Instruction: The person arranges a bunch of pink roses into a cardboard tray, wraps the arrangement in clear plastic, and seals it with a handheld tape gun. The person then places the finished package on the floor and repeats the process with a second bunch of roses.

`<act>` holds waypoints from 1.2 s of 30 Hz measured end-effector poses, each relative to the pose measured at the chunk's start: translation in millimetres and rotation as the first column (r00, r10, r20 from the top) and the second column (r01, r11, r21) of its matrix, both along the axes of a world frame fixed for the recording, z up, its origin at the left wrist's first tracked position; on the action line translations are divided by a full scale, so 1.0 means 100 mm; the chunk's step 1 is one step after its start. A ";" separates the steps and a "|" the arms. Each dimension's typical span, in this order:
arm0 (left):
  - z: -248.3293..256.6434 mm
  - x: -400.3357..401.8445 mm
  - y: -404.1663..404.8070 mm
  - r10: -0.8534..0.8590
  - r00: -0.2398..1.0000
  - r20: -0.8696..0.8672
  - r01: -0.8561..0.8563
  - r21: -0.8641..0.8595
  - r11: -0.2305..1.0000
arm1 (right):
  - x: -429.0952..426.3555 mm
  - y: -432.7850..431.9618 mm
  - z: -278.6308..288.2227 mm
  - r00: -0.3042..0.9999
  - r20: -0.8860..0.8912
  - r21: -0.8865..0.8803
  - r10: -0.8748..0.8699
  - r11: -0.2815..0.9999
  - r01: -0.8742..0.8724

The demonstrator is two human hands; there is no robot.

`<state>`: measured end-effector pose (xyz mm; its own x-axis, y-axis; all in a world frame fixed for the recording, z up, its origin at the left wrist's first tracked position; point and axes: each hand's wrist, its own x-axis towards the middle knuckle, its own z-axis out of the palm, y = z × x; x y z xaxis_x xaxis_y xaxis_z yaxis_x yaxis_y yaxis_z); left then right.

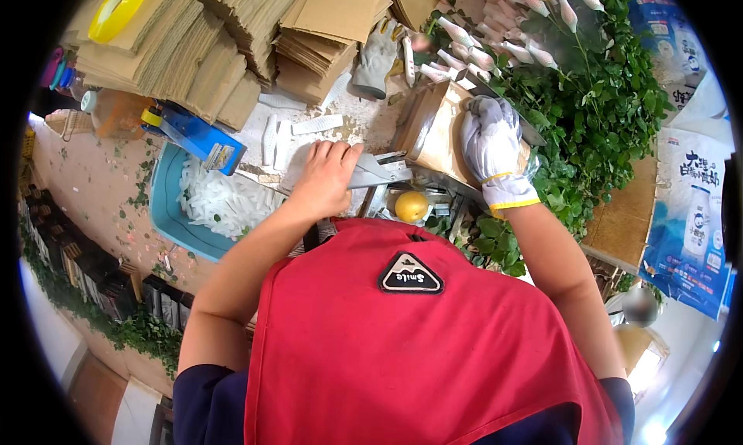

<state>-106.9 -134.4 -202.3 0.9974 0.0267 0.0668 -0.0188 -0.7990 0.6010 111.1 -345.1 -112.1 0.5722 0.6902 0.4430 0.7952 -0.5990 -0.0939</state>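
My bare left hand [328, 175] is wrapped around the handle of a grey metal stapler-like tool [380, 177], whose jaw end points toward a bent cardboard wrap [441, 128]. The wrap sits in a metal holder [531, 130]. On its right side rests my right hand [493, 137], in a white-and-grey work glove with a yellow cuff edge. The glove's fingers are curled against the cardboard, their tips partly hidden. Beyond the wrap lie pale rose heads in white foam net sleeves [455, 33]. Their green leafy stems [609, 68] spread to the right.
Stacked cardboard sheets [174, 56] carry a yellow tape roll [119, 9]. A blue tape dispenser [200, 134] overhangs a blue basin [186, 230] of white net sleeves [217, 195]. Beside the stacks lie a grey glove [376, 56] and a cutter [409, 62]. A yellow round fruit [411, 206] sits near my apron.
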 end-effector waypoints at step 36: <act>0.59 1.85 0.60 -0.391 0.914 -0.114 0.397 0.459 0.795 | -0.19 0.04 0.17 0.992 -0.128 0.051 0.010 0.999 -0.004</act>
